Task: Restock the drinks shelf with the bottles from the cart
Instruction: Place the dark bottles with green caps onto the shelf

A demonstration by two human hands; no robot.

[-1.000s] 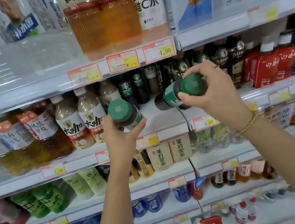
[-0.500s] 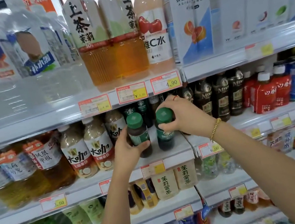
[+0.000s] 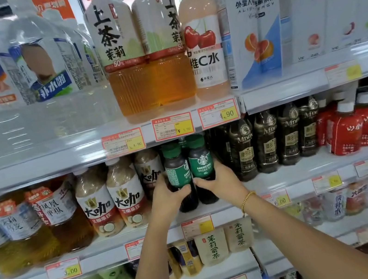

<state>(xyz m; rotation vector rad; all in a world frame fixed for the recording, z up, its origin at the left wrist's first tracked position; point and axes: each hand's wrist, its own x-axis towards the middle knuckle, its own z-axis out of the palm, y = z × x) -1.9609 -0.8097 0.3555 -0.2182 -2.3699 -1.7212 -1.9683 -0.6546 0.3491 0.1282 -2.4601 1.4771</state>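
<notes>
Two dark coffee bottles with green caps and green labels stand upright side by side on the middle shelf (image 3: 282, 177). My left hand (image 3: 166, 197) grips the lower body of the left bottle (image 3: 176, 169). My right hand (image 3: 219, 182) grips the lower body of the right bottle (image 3: 200, 161), which reads "Americano". More green-capped bottles stand behind them, mostly hidden. The cart is out of view.
Milky coffee bottles (image 3: 126, 192) stand just left of my hands and dark Mocha bottles (image 3: 243, 149) just right. Large tea bottles (image 3: 144, 55) and white cartons (image 3: 256, 25) fill the shelf above. Price tags (image 3: 172, 126) line the shelf edges. Lower shelves hold more drinks.
Both bottles went from being held tilted in front of the shelf to standing upright on it. My hands slid down from the caps to the lower bodies, and the view rose.
</notes>
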